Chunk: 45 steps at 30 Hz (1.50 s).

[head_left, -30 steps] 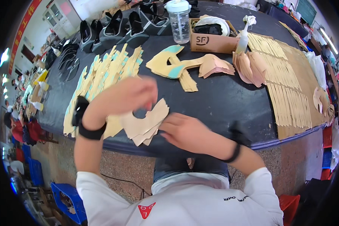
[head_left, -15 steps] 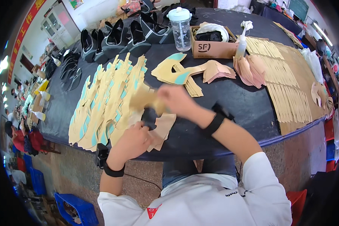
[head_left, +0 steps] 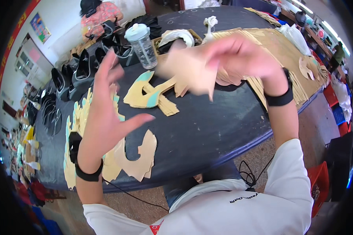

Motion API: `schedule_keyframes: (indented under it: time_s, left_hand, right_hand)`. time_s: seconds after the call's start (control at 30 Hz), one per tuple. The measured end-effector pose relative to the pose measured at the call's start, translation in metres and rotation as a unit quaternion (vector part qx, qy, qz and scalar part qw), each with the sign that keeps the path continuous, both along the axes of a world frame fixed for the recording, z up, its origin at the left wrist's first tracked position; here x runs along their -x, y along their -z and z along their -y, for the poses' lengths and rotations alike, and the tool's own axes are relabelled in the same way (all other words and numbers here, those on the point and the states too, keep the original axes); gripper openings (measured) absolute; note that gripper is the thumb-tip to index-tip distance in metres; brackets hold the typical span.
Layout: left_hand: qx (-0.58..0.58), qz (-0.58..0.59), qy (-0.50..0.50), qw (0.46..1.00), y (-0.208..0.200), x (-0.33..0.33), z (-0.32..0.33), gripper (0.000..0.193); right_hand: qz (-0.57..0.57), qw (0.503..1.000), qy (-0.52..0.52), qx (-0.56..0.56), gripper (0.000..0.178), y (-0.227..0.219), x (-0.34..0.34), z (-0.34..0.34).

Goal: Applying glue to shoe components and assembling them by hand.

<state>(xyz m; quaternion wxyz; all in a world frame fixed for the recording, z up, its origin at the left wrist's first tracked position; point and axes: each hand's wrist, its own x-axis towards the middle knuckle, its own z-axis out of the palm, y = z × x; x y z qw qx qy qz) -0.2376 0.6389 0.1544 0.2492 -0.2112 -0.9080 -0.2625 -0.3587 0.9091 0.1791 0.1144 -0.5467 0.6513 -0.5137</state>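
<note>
My left hand (head_left: 106,125) is raised over the near left part of the table, fingers spread and thumb stretched out, with nothing in it. Beneath it lie overlapping rows of yellowish shoe-upper pieces (head_left: 72,145) with teal edges, and some pale tan curved pieces (head_left: 147,150). My right hand (head_left: 243,58) is lifted above the middle of the table. Its fingers pinch a pale tan shoe-upper piece (head_left: 198,72), smeared by motion. Below and left of that piece rests a small stack of curved pieces (head_left: 141,96) with teal ends.
Black shoes (head_left: 82,70), a clear water bottle (head_left: 142,49) and an open box with a white roll (head_left: 176,39) stand at the back. A white-topped glue bottle (head_left: 210,25) is beside them. Cardboard (head_left: 270,37) with strips lies right. Someone in a patterned shirt (head_left: 102,17) sits behind.
The view has swung to the right. My left hand has come up off the tan pieces and opened. My right hand has moved up and right, carrying a tan piece.
</note>
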Motion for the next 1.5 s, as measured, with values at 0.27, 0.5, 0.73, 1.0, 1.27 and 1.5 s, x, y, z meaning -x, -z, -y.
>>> schedule_keyframes:
  time_s: [0.27, 0.5, 0.73, 1.0, 1.27, 1.5]
  left_hand:
    - [-0.171, 0.162, 0.055, 0.97, 0.066, 0.048, -0.055, 0.025]
    - [0.267, 0.039, 0.183, 0.945, 0.129, -0.013, -0.059, 0.039]
    - [0.273, 0.245, 0.194, 0.91, 0.133, -0.048, -0.059, 0.06]
    - [0.247, 0.276, 0.276, 0.887, 0.121, -0.017, -0.054, 0.051]
    - [0.149, 0.26, 0.281, 0.912, 0.107, 0.064, -0.078, 0.025]
    - [0.121, 0.187, 0.228, 0.948, 0.097, 0.114, -0.084, 0.032]
  right_hand:
    - [-0.039, 0.994, 0.094, -0.034, 0.023, 0.068, -0.001, -0.024]
    - [-0.199, 0.963, -0.01, -0.181, 0.014, 0.14, -0.046, -0.063]
    - [-0.176, 0.814, 0.485, -0.268, 0.018, 0.158, -0.012, -0.139]
    - [-0.161, 0.796, 0.564, -0.15, 0.02, 0.066, -0.029, -0.112]
    - [-0.261, 0.751, 0.607, 0.009, 0.036, 0.056, 0.076, -0.111]
    - [-0.039, 0.824, 0.524, -0.214, 0.035, 0.184, 0.101, -0.027]
